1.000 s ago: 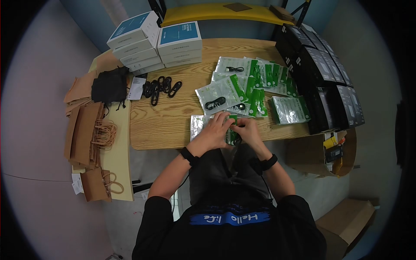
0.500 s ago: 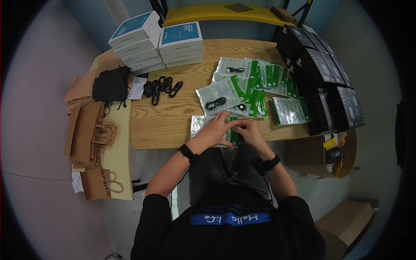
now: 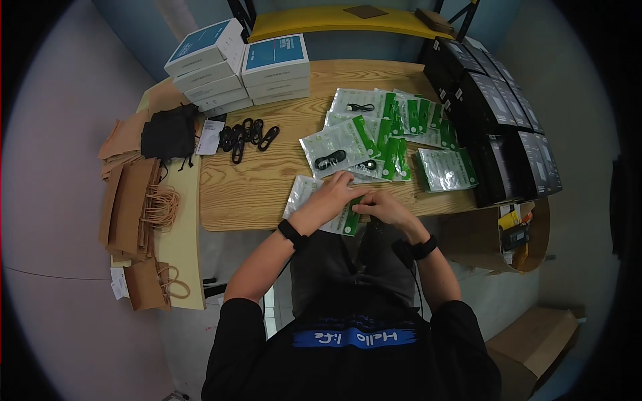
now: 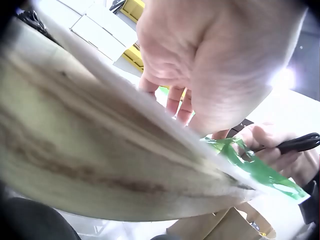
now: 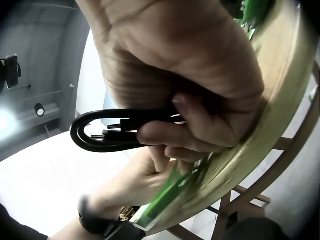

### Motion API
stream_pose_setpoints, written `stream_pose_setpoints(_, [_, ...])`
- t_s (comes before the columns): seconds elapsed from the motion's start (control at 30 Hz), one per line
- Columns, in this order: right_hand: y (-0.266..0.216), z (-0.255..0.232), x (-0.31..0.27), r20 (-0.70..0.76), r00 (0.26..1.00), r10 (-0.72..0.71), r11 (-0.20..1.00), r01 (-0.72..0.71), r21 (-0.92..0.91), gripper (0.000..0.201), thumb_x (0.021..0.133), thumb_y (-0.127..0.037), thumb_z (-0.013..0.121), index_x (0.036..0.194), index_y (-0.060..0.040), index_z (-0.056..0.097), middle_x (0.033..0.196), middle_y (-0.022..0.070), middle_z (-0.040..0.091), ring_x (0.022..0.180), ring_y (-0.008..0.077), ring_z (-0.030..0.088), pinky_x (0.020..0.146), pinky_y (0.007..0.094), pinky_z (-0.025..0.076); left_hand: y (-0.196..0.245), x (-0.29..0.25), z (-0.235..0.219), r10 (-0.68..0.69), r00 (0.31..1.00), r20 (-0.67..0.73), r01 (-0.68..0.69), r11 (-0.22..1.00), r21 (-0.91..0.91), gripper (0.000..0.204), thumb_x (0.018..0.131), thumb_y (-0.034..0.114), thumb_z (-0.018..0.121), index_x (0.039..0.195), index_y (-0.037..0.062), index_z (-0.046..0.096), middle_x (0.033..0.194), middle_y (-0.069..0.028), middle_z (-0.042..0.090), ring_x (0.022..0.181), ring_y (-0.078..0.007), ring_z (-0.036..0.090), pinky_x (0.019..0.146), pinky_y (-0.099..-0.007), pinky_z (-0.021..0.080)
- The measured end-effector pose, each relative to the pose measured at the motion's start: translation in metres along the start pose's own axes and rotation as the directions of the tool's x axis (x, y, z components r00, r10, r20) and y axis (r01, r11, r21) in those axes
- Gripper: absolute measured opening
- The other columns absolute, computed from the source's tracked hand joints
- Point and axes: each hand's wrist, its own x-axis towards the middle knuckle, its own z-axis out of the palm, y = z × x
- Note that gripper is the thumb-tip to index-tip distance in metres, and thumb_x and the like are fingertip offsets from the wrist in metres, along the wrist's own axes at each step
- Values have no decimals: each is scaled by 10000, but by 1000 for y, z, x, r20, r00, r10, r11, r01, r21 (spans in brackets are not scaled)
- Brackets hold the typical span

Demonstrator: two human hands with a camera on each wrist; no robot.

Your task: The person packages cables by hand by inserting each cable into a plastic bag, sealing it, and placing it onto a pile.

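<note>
A clear bag with a green end (image 3: 348, 220) lies slanted at the table's front edge, its green end jutting past it. Over the bag is my left hand (image 3: 330, 202), fingers and thumb gripping it near the green end (image 4: 270, 176). My right hand (image 3: 389, 208) is just right of it, thumb and fingers at the green edge. In the right wrist view the curled fingers of my right hand (image 5: 200, 115) hold a coiled black cable (image 5: 82, 131), its plugs side by side. The same cable (image 4: 300, 143) shows in the left wrist view.
Green-and-clear bags (image 3: 341, 144), some with cables, spread beyond my hands; another bag stack (image 3: 447, 170) lies right. Loose black cables (image 3: 239, 144) and white boxes (image 3: 277, 60) are left, black boxes (image 3: 491, 107) right. Paper bags (image 3: 127, 207) fill the left side table.
The bag under my left hand has turned, its green end swinging down towards my lap. My right hand has shifted slightly right, and its cable no longer shows clearly from the head.
</note>
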Motion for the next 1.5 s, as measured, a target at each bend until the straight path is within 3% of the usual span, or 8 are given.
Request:
stream_pose_setpoints(0.2, [-19,24,-14,251,954,163,978,-190,87,260,937,-252,737,1012,-4,721,726,-1,613,680,88,555,625,269,425,1,-3,6,-23,1000,-20,24,998,64,444,842,84,626,1256,232,681,1247,-134,526,1260,-312,486,941,-471,505])
stream_pose_setpoints(0.37, [-24,50,-23,170,967,190,779,-254,573,236,942,-286,736,957,-54,695,711,-12,622,642,62,567,559,235,392,4,-2,1,-60,998,-17,61,996,66,413,860,73,603,1257,164,671,1209,-123,537,1214,-310,503,957,-420,502])
stream_pose_setpoints(0.57, [-26,65,-26,100,979,176,927,-200,317,176,959,-224,710,880,-69,684,685,-38,600,597,53,518,545,220,359,0,0,5,-82,995,-48,84,995,46,393,857,58,605,1244,104,657,1163,-112,535,1169,-302,511,941,-406,504])
stream_pose_setpoints(0.77, [5,66,-22,69,996,65,877,-90,472,149,992,-134,626,875,-58,680,693,-28,590,639,55,511,613,225,384,-4,-9,-9,-73,995,68,78,994,-77,460,879,151,703,1326,98,603,1262,-125,540,1242,-319,494,1038,-442,450])
stream_pose_setpoints(0.87, [7,51,-23,-13,997,81,854,-63,517,162,1007,-113,577,887,-53,669,704,-29,581,657,56,515,629,220,383,-3,-22,-31,-32,969,244,85,974,-211,973,716,485,863,1518,168,411,1553,-169,356,1464,-392,300,1184,-517,280])
stream_pose_setpoints(1.23, [-10,20,-29,53,998,37,934,-53,353,247,1049,-230,569,969,-24,680,695,-52,561,629,37,478,598,220,371,0,-34,-20,-75,987,141,98,982,-161,1117,638,413,904,1535,151,292,1497,-179,350,1400,-422,353,1143,-523,306])
stream_pose_setpoints(1.33, [5,11,-26,-415,907,74,885,132,446,242,1069,-236,526,1201,-62,629,854,-24,614,693,36,518,622,192,401,1,-35,-20,-75,988,132,94,985,-146,1105,641,407,902,1526,140,297,1496,-182,351,1394,-421,361,1144,-521,306])
stream_pose_setpoints(1.5, [7,15,-26,-570,820,49,825,289,486,243,1041,-83,519,1277,-30,543,1044,50,635,862,96,618,740,240,529,2,-34,-18,-92,990,103,109,978,-178,1084,640,403,904,1509,135,313,1502,-188,351,1399,-419,361,1146,-517,306])
